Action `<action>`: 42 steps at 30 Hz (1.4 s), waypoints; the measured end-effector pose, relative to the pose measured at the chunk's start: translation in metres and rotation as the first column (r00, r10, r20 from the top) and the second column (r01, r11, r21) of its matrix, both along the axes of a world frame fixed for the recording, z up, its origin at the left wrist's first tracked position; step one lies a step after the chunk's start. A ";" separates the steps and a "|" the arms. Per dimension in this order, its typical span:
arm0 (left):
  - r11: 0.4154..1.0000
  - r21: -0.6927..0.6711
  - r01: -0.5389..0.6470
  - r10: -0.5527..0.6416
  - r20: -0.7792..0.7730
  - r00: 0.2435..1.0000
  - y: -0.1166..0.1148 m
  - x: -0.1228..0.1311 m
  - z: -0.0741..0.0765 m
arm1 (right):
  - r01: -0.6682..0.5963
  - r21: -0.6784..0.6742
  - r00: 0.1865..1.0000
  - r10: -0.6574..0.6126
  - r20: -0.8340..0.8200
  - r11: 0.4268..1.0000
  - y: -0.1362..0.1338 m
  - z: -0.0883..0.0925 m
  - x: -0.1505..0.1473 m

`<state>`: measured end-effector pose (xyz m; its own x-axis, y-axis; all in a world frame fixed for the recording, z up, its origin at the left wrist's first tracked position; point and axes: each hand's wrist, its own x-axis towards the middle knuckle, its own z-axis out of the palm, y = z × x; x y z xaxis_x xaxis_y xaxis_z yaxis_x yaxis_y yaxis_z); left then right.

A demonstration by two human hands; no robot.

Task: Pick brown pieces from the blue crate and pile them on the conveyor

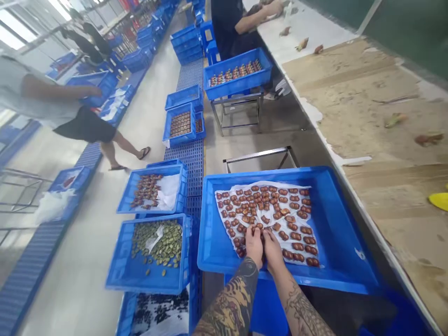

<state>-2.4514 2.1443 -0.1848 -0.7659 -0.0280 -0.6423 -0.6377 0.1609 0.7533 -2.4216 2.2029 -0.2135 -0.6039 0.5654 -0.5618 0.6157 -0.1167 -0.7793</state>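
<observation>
A long workbench (367, 107) runs along the right side, its top covered in worn brown board with a few scraps lying on it and a yellow object (439, 200) at its right edge. No writing or label can be read anywhere.

Just left of the bench stands the big blue crate (336, 233), lined with one white sheet (297, 186). Reddish-brown date-like fruits (280, 210) lie on the sheet in rough rows, too many to count surely, several dozen.

Left of it on the floor are two more blue crates: one of green pieces (157, 242) with a scrap of white plastic, and behind it one of brown fruits (147, 189) beside a white sheet. A further crate (180, 125) lies farther back, and one raised on a metal stand (238, 74) holds more rows of fruit. An empty metal stand (261, 156) sits behind the big crate.

One person (52, 105) walks at the left; another person (238, 23) sits at the bench's far end.

Both tattooed forearms reach into the big crate at the sheet's near edge. The left hand (254, 245) and right hand (272, 249) lie side by side, touching, fingers curled down onto the fruits in the near rows; whether either pinches a fruit I cannot tell.
</observation>
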 end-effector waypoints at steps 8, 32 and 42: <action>0.977 0.099 -0.187 0.195 -0.077 0.978 -0.012 0.017 0.021 | 0.070 -0.192 0.991 -0.090 -0.097 0.979 -0.024 0.026 0.009; 0.845 0.531 0.060 0.044 -0.182 0.982 0.151 0.051 0.203 | 0.465 0.152 0.840 -0.380 -0.387 0.872 0.121 0.237 0.053; 0.775 0.598 0.205 -0.175 -0.109 0.978 0.351 0.205 0.182 | 0.634 0.218 0.747 -0.514 -0.422 0.742 0.308 0.233 0.207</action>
<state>-2.2466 2.4955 -0.0027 -0.7419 0.5028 -0.4435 -0.6065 -0.2212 0.7637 -2.2142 2.5113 0.0196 -0.2055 0.9717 -0.1165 0.2287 -0.0680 -0.9711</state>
